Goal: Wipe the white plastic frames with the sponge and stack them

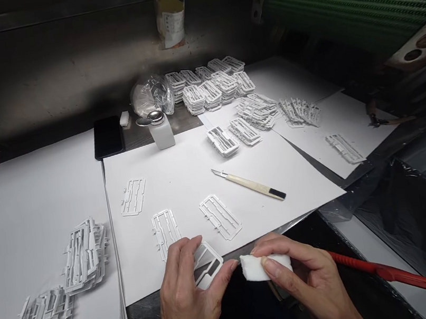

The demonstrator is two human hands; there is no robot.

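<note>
My left hand [189, 296] grips a white slotted plastic frame [210, 250] by its edges, just over the near edge of the table. Beside it, my right hand [305, 268] pinches a folded white pad [255, 269] between thumb and fingers. The pad and the frame are a small gap apart. Two similar frames lie flat on the paper past my hands: one slotted frame [166, 228] partly behind my left fingers, another slotted frame [221, 217] to its right. A third loose frame [134, 197] lies farther left.
A craft knife [248, 183] lies on the white paper. Stacked frames [225, 83] fill the back, more piles [85, 256] the left. A pump bottle [161, 134], phone [107, 137], plastic bag [152, 95] and pliers [382, 115] stand around. A red-handled tool [390, 274] lies right.
</note>
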